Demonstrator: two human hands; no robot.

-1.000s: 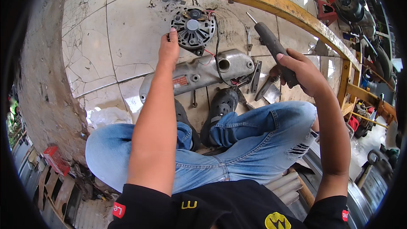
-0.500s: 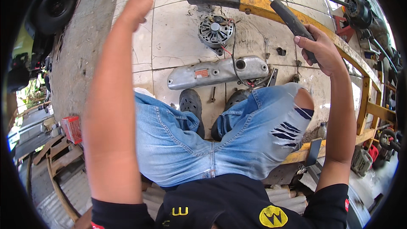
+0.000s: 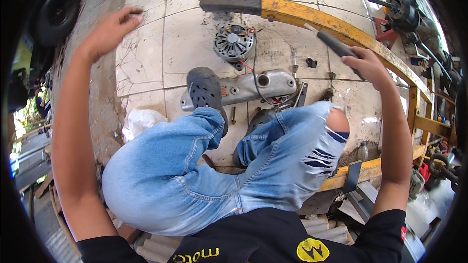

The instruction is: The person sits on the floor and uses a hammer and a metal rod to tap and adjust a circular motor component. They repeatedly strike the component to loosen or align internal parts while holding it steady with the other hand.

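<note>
My left hand (image 3: 117,31) is in the air at upper left, holding nothing, fingers loosely bent and apart. My right hand (image 3: 363,65) grips a long dark cylindrical tool (image 3: 331,44) with a thin tip, near the yellow metal beam (image 3: 302,12). A round alternator (image 3: 233,44) with red and black wires lies on the tiles between my hands. Below it is a long silver valve cover (image 3: 239,95), partly hidden by my left shoe (image 3: 204,87). Wrenches (image 3: 294,63) and other small metal pieces lie to its right.
A red stand (image 3: 382,31) and a dark axle assembly (image 3: 404,12) are at upper right. A black tire (image 3: 58,12) sits at upper left. A white plastic bag (image 3: 141,124) lies beside my left leg. A phone (image 3: 352,175) and bottle (image 3: 362,152) are near the right knee.
My left hand has left the alternator, swung up and left, then come slightly lower. My left foot has risen over the valve cover. My right hand still holds the tool.
</note>
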